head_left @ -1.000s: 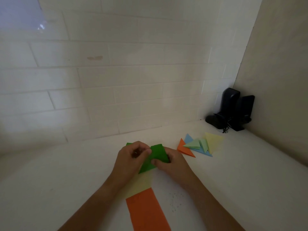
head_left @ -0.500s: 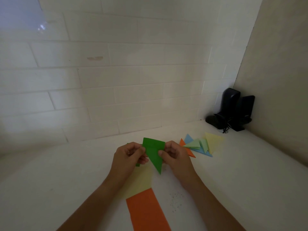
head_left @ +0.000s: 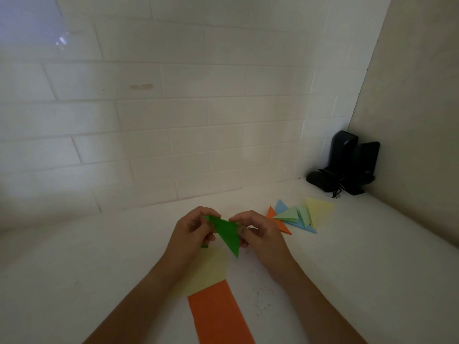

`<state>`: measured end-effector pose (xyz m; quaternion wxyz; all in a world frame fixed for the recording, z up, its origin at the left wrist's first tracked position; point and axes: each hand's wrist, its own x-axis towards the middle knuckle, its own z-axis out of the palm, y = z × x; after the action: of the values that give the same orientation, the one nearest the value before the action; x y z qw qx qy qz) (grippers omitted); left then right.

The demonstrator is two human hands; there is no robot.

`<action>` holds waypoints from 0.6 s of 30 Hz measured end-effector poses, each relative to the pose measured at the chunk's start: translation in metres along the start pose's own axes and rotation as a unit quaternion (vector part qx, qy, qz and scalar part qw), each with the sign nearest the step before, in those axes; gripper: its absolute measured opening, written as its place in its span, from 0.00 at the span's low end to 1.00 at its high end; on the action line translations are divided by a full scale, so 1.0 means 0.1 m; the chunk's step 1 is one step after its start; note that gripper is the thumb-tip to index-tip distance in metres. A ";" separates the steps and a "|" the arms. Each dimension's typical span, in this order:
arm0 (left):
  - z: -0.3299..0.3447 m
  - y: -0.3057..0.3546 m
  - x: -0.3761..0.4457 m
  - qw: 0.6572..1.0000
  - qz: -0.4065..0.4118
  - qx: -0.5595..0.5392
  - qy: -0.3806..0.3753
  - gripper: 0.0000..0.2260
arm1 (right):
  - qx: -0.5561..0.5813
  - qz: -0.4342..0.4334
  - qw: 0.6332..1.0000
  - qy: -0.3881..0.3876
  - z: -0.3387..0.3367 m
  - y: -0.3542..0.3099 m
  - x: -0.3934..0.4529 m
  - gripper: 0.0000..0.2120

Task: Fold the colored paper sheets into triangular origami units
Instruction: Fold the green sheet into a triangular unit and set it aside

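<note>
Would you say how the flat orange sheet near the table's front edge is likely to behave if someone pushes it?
The orange sheet looks thin and flat, so it would probably slide easily on the smooth white table. Lifted by one end, it would likely flop.

Two bare forearms — no sleeves in view; left hand (head_left: 192, 234), right hand (head_left: 260, 235) — ungloved

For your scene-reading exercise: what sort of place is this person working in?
Probably a home counter in a corner: white tiled wall, plain white countertop, and black speakers tucked in the corner.
</note>
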<state>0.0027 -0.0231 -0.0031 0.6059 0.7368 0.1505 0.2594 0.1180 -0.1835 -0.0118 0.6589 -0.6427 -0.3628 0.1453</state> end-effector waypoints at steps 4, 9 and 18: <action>0.01 0.02 -0.02 1.000 -0.012 -0.011 -0.004 0.13 | -0.001 0.006 1.000 0.003 0.01 -0.01 -0.02 0.15; 0.03 0.01 0.04 0.994 -0.058 -0.088 -0.007 0.14 | -0.003 0.008 1.000 0.013 0.01 -0.02 -0.02 0.17; 0.04 -0.01 -0.01 0.999 -0.038 -0.030 0.017 0.06 | -0.009 0.000 1.000 0.013 0.03 0.01 -0.02 0.15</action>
<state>0.0047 -0.0269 -0.0049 0.6347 0.7074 0.1808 0.2532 0.1154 -0.1825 -0.0134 0.6577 -0.6503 -0.3559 0.1335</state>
